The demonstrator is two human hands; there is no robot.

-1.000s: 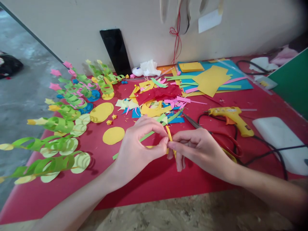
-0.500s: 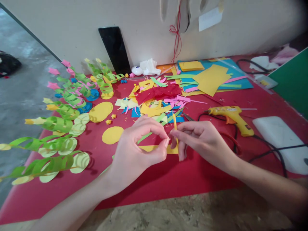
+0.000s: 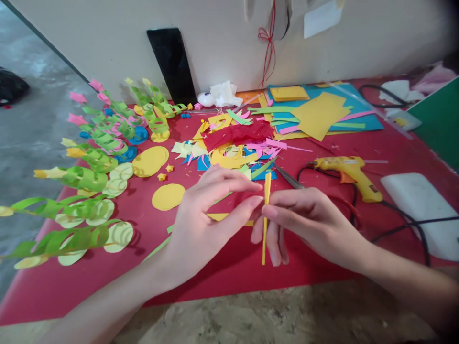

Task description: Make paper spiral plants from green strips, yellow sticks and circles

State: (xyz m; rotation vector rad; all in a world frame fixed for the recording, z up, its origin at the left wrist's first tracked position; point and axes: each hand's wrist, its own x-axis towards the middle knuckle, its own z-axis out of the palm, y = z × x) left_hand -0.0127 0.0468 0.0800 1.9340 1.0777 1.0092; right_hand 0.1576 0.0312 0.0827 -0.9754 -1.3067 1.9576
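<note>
In the head view, the left hand (image 3: pixel 211 215) is now holding its thumb and forefinger apart at the centre of the frame, whereas half a second ago their tips were pressing together. The right hand (image 3: pixel 311 217), right of centre, is still pinching the yellow strip (image 3: pixel 264 241) between thumb and fingers. The strip is standing nearly upright at the centre, its lower end now reaching further down the frame. The left fingertips are hovering just beside it; whether any is touching it is hard to tell.

Around them, paper scraps (image 3: pixel 234 157) are heaping beyond the hands on the red tabletop (image 3: pixel 222 282). A flat yellow piece (image 3: pixel 229 218) is lying partly hidden behind the left hand, and a yellow disc (image 3: pixel 168 197) is resting to its left. Green paper spirals (image 3: pixel 86 179) are crowding the left side. The right hand is covering part of the scissors (image 3: pixel 289 178), while the glue gun (image 3: pixel 358 167) is lying at right, near a white block (image 3: pixel 418 205). A black slab (image 3: pixel 174 67) is leaning at upper left.
</note>
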